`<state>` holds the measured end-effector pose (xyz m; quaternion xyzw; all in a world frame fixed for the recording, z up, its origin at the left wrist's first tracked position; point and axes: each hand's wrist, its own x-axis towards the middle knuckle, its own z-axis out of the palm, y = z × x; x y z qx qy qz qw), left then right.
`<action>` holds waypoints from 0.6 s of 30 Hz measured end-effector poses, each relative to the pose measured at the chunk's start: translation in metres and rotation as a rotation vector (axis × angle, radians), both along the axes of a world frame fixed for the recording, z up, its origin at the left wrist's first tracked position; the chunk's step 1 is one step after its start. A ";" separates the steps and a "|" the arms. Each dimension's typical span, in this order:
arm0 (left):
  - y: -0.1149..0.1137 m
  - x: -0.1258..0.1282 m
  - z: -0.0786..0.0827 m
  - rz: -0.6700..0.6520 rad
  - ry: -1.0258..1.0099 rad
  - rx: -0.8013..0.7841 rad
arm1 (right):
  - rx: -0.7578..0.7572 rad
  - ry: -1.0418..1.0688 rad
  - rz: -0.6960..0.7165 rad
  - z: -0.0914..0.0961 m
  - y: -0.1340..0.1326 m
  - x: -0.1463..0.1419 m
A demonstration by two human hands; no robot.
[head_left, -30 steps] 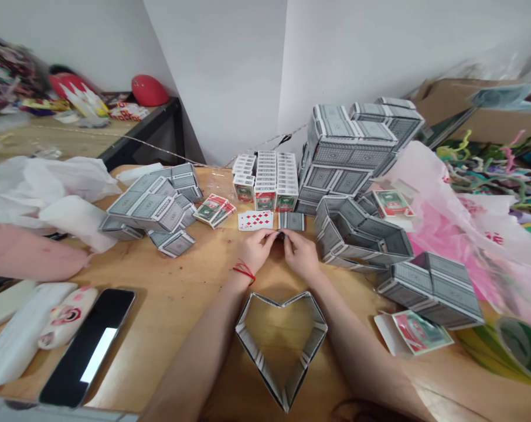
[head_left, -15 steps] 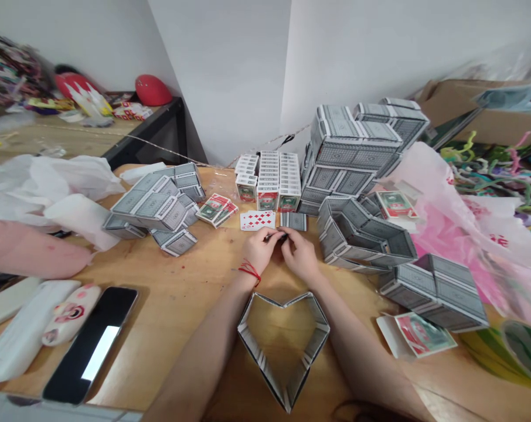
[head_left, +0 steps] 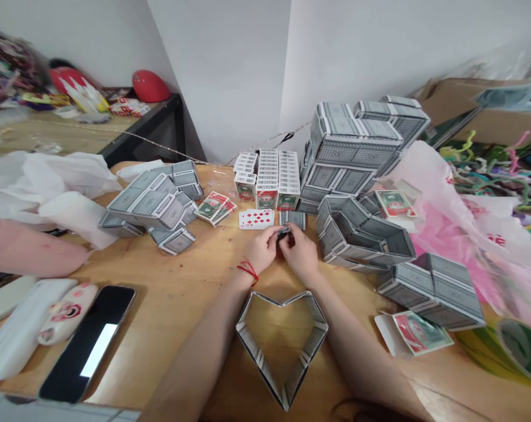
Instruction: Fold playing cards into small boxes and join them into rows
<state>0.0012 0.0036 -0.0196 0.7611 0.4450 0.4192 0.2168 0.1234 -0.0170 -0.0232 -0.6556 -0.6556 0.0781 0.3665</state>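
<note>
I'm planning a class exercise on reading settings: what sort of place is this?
Probably a craft workspace: the wooden table holds a heart-shaped card frame and rows of playing-card boxes, with colourful strands heaped at the right.

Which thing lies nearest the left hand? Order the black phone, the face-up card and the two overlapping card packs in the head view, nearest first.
1. Face-up card: just beyond the left hand.
2. Overlapping card packs: beyond it, to the left.
3. Black phone: far left, on the near side.
</note>
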 end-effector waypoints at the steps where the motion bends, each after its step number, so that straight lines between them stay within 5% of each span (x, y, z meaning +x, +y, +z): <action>1: 0.000 0.000 0.000 0.003 0.000 -0.004 | 0.000 0.006 0.008 0.000 0.000 0.000; 18: 0.000 -0.002 0.003 0.135 -0.021 -0.002 | -0.004 0.357 0.147 0.011 -0.002 0.000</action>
